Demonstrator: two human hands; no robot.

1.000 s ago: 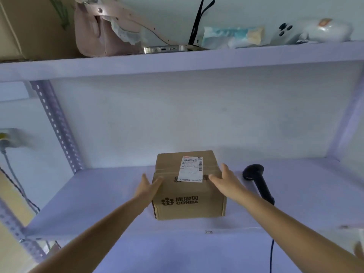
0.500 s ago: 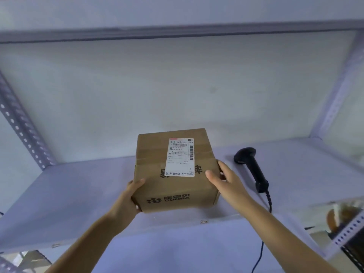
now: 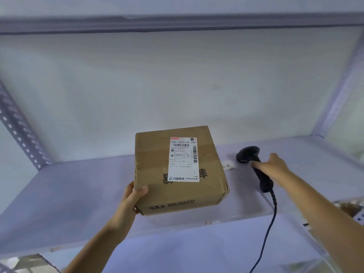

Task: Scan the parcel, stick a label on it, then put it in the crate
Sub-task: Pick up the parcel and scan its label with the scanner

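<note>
A brown cardboard parcel [image 3: 155,170] with a white shipping label [image 3: 183,159] on its top is tilted up above the pale shelf [image 3: 69,190]. My left hand [image 3: 132,198] grips its lower left corner, thumb on top. A black handheld barcode scanner [image 3: 249,154] lies on the shelf to the right of the parcel, its cable [image 3: 269,229] trailing over the front edge. My right hand [image 3: 272,167] is over the scanner's handle with the fingers spread, touching or just above it. No crate is in view.
A small white paper slip [image 3: 228,166] lies on the shelf between parcel and scanner. Perforated metal uprights stand at the left [image 3: 17,131] and right [image 3: 338,99]. The upper shelf's edge [image 3: 177,22] runs overhead. A wall closes the back.
My right hand has let go of the parcel's right side and moved right onto the scanner. My left hand alone now holds the parcel, which has tilted up towards me.
</note>
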